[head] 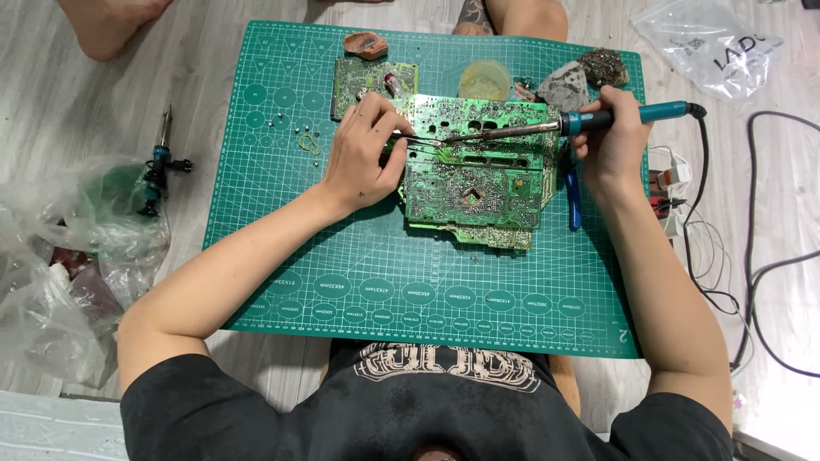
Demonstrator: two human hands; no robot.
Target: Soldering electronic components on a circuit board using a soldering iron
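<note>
A large green circuit board lies solder side up on a green cutting mat. My right hand grips a teal-handled soldering iron, its metal tip reaching left onto the board's upper part. My left hand pinches thin metal tweezers whose tips meet the board close to the iron's tip. A smaller green circuit board lies just behind my left hand.
A yellow round tub, grey stones and a brown piece sit at the mat's far edge. A blue tool lies right of the board. Another teal tool and plastic bags are left; cables run right.
</note>
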